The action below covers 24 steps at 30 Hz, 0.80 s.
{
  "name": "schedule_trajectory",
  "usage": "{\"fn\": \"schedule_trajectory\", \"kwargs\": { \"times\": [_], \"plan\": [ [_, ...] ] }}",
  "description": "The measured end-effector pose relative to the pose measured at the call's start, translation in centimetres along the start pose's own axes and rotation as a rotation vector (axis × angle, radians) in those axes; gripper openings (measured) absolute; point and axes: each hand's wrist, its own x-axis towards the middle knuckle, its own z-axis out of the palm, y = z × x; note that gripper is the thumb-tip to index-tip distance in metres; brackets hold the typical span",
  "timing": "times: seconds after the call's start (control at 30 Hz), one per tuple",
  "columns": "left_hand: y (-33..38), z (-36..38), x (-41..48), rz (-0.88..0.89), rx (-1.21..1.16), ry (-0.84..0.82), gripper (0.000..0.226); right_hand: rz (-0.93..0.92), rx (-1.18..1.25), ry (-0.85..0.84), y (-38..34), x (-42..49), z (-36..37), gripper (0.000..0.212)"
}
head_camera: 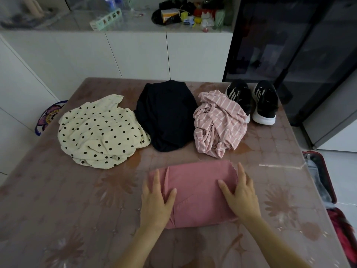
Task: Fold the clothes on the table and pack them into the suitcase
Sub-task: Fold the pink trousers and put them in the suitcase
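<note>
My left hand (pixel 157 198) and right hand (pixel 240 196) press flat, fingers straight, on the folded pink garment (pixel 195 190) at the table's (pixel 58 209) near edge. Lifted carelessly toward the suitcase (pixel 318 180), its folds could spill open.

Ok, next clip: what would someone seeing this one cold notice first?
Probably the two hands, left hand and right hand, pressing flat on a folded pink garment at the near middle of the table. Behind it lie three unfolded heaps in a row: a cream polka-dot garment on the left, a black garment in the middle, a pink striped garment on the right. Black sneakers stand at the far right corner.
</note>
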Motion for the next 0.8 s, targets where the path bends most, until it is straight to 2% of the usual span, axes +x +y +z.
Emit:
{"fn": "schedule_trajectory", "kwargs": {
  "times": [0.13,0.27,0.33,0.47,0.7,0.8],
  "plan": [
    [0.1,-0.3,0.7,-0.224,-0.191,0.006,0.102,0.056,0.055,-0.011,-0.2,-1.3,-0.2,0.095],
    [-0.2,-0.6,1.3,-0.296,-0.178,-0.128,0.086,0.139,0.075,-0.073,-0.8,-2.3,-0.5,0.090],
    [-0.1,-0.4,0.6,-0.273,-0.141,-0.197,0.083,0.161,0.083,-0.093,-0.2,-3.0,-0.9,0.087],
    [0.5,0.7,-1.7,-0.175,-0.111,-0.220,0.066,0.227,0.181,-0.072,1.9,-4.9,-2.3,0.084],
    [6.4,4.2,-6.2,-0.022,-0.227,-0.230,0.056,0.232,0.215,0.075,7.9,-8.2,-7.7,0.081],
    [9.2,6.2,-8.5,0.007,-0.273,-0.248,0.059,0.215,0.231,0.117,10.9,-9.0,-10.5,0.081]
  ]
}}
